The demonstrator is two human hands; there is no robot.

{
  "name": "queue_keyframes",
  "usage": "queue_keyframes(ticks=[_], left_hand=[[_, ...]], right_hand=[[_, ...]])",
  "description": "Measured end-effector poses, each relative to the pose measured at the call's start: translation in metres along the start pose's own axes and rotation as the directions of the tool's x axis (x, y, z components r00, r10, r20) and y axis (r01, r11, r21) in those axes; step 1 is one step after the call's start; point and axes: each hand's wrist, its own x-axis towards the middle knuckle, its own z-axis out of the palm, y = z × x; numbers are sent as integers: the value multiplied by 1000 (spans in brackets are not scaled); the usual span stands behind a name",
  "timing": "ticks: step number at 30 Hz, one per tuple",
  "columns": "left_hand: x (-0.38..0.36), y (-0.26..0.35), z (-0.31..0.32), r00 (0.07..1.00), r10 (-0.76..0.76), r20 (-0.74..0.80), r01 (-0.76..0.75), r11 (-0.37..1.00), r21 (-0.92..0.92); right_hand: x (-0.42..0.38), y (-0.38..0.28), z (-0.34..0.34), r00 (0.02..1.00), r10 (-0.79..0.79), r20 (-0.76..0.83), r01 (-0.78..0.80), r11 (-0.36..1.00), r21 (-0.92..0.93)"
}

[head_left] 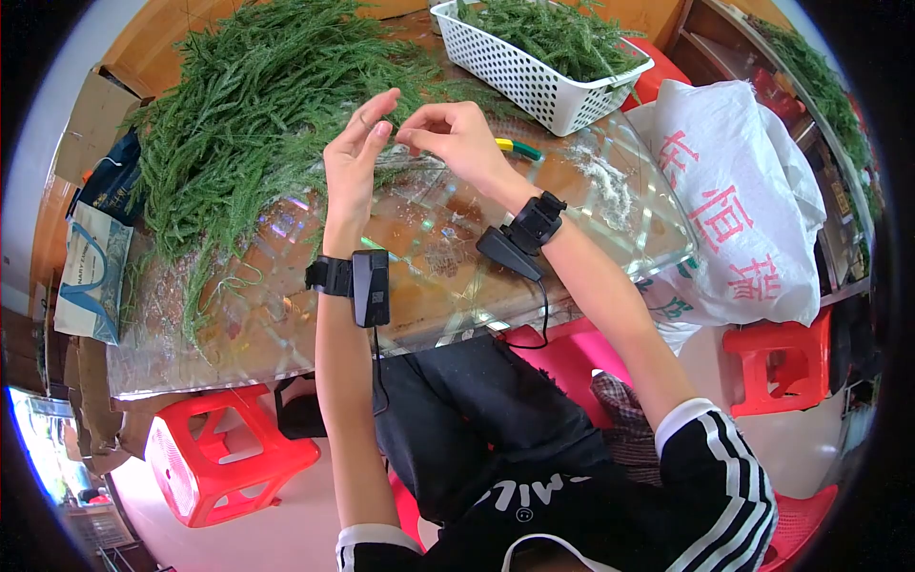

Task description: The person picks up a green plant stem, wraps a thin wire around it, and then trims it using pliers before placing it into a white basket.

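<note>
Pinching w/ thumb and forefinger, the right hand (457, 138) is mostly closed, other fingers curled under; what it grips is too thin to make out for sure, prob. a fine green sprig or thread, can't tell. Left hand (355, 153) is raised beside it, palm facing right hand, fingers loosely extended and slightly curved, about half open; its forefinger tip nearly meets the right hand's pinch. Can't tell if left actually holds anything.

Both hands hover above the glass tabletop (419, 276), just in front of the big pile of green fern-like sprigs (248, 105), which covers the far left part of the table. Both wrists carry black strapped devices w/ cables.

White plastic basket (543, 71) w/ more greens sits at far right of table. A yellow-green tool (517, 148) lies on the glass just right of the right hand. White plastic bag (734, 210) w/ red characters sits off the table's right edge. Red stool (229, 453) below left, another red stool (777, 362) at right.
</note>
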Motion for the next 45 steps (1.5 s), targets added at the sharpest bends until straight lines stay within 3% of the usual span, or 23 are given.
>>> queue_keyframes(ticks=[4, 8, 20, 23, 35, 41, 44, 45], left_hand=[[-3, 1, 1, 997, -67, 30, 68, 997, -44], [-3, 5, 3, 997, -81, 8, 81, 995, -51], [-4, 4, 5, 994, -74, -83, 73, 997, -21], [-4, 4, 5, 994, -67, -87, 65, 998, -26], [-4, 6, 7, 984, -89, -153, 87, 996, -17], [-1, 0, 2, 977, -71, -199, 63, 997, -49], [0, 3, 3, 962, -179, -207, 85, 915, -395], [0, 4, 3, 962, -179, -207, 85, 914, -396]], right_hand=[[-2, -4, -1, 999, 37, 3, -37, 999, -16], [-2, -3, 2, 1000, 27, 11, -27, 999, 46], [-1, 3, 5, 999, 16, 41, -15, 1000, -8], [-1, 3, 9, 998, -62, -27, 63, 998, 23], [-4, 0, 10, 999, -17, -30, 13, 993, -115], [-5, -1, 10, 993, -47, -108, 39, 996, -75], [-6, -1, 10, 984, -78, -161, 68, 995, -69], [-5, 0, 9, 974, -106, -199, 98, 994, -49]])
